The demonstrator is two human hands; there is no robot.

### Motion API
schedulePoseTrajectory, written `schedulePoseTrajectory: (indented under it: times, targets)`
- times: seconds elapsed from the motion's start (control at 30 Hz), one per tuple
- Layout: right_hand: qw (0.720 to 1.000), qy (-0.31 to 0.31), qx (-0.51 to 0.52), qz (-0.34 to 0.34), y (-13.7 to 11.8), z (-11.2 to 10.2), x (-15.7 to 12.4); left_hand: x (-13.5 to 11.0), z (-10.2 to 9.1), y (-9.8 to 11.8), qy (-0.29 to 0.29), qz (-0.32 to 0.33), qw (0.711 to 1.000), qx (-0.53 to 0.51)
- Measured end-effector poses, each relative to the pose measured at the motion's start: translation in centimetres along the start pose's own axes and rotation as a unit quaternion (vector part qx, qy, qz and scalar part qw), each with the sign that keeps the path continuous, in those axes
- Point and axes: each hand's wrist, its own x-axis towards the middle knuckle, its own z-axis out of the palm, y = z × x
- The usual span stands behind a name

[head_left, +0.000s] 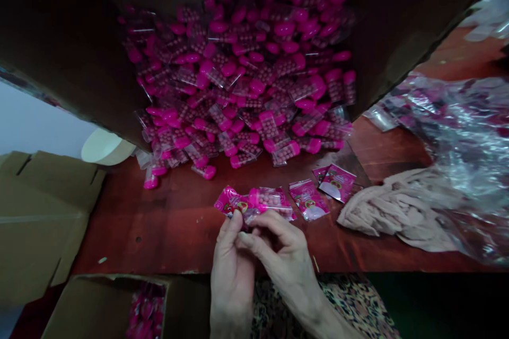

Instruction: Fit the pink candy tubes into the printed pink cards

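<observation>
Pinching a pink sachet between fingers

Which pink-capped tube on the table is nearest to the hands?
The single tube just beyond the right hand, over a pink packet; the others lie farther off, in or near the heap.

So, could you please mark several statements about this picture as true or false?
1. The left hand and right hand are close together. True.
2. A beige cloth lies left of both hands. False: the cloth lies to their right.
3. The heaped containers have green caps. False: the containers have pink caps.
4. Pink packets lie on the red table. True.
5. A cardboard box at the lower left has pink things inside. True.
</observation>
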Motion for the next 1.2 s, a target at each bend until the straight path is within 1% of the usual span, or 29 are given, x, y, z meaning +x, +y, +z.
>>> schedulePoseTrajectory:
  times: [0.07, 0.1, 0.2, 0.27, 0.33, 0.4, 0.5, 0.6, 0.7, 0.77, 0.83, 0.87, 0.9, 0.93, 1.0, 1.07, 1.13, 1.2]
  targets:
    - [0.996, 0.045, 0.059, 0.052, 0.3, 0.5, 0.1, -0.1, -0.3, -0.6, -0.010, 0.013, 1.000, 0.007]
    - [0.993, 0.065, 0.078, 0.064, 0.4, 0.6, 0.1, -0.1, -0.3, -0.8, -0.020, 0.020, 1.000, 0.012]
    - [0.990, 0.095, 0.088, 0.063, 0.4, 0.4, 0.5, -0.2, -0.3, -0.9, -0.047, 0.081, 0.995, 0.028]
    - [0.989, 0.091, 0.089, 0.078, 0.2, 0.2, 0.6, -0.1, -0.2, -0.7, -0.046, 0.144, 0.987, 0.048]
    - [0.985, 0.072, 0.107, 0.113, 0.0, 0.1, 0.7, 0.0, -0.3, -0.4, -0.037, 0.197, 0.977, 0.077]
    - [0.980, 0.058, 0.133, 0.135, 0.0, 0.1, 0.8, 0.2, -0.4, -0.2, -0.026, 0.226, 0.969, 0.093]
    - [0.975, 0.077, 0.164, 0.130, 0.3, 0.5, 0.6, 0.4, -0.6, -0.3, -0.017, 0.220, 0.972, 0.086]
    - [0.964, 0.111, 0.209, 0.125, 0.7, 0.7, 0.4, 0.5, -0.5, -0.7, -0.033, 0.177, 0.980, 0.085]
    - [0.941, 0.133, 0.280, 0.132, 1.0, 0.1, 0.6, 0.8, -0.4, -0.5, -0.055, 0.145, 0.985, 0.078]
    - [0.929, 0.168, 0.310, 0.115, 0.9, -0.7, 1.0, 1.0, -0.5, 0.1, -0.046, 0.146, 0.987, 0.047]
    - [0.932, 0.212, 0.281, 0.082, 0.8, -1.5, 1.3, 1.2, -0.6, 0.7, -0.033, 0.138, 0.990, 0.014]
    - [0.943, 0.221, 0.241, 0.066, 0.8, -1.8, 1.4, 1.2, -0.7, 0.9, -0.034, 0.126, 0.991, 0.007]
    - [0.958, 0.212, 0.189, 0.049, 0.7, -1.9, 1.4, 1.2, -0.7, 1.0, -0.039, 0.114, 0.993, 0.005]
    - [0.973, 0.187, 0.135, 0.030, 0.7, -1.9, 1.4, 1.1, -0.6, 1.1, -0.045, 0.106, 0.993, 0.009]
    - [0.993, 0.109, 0.043, -0.015, 0.6, -1.7, 1.2, 0.9, -0.5, 0.9, -0.048, 0.110, 0.993, 0.021]
    - [0.997, 0.049, -0.008, -0.063, 0.5, -1.4, 1.1, 0.7, -0.4, 0.6, -0.039, 0.126, 0.991, 0.034]
    - [0.995, 0.030, -0.035, -0.092, 0.3, -1.4, 1.0, 0.7, -0.5, 0.3, -0.032, 0.140, 0.989, 0.049]
    - [0.994, 0.024, -0.053, -0.094, 0.1, -1.6, 1.0, 0.8, -0.7, 0.2, -0.028, 0.157, 0.985, 0.063]
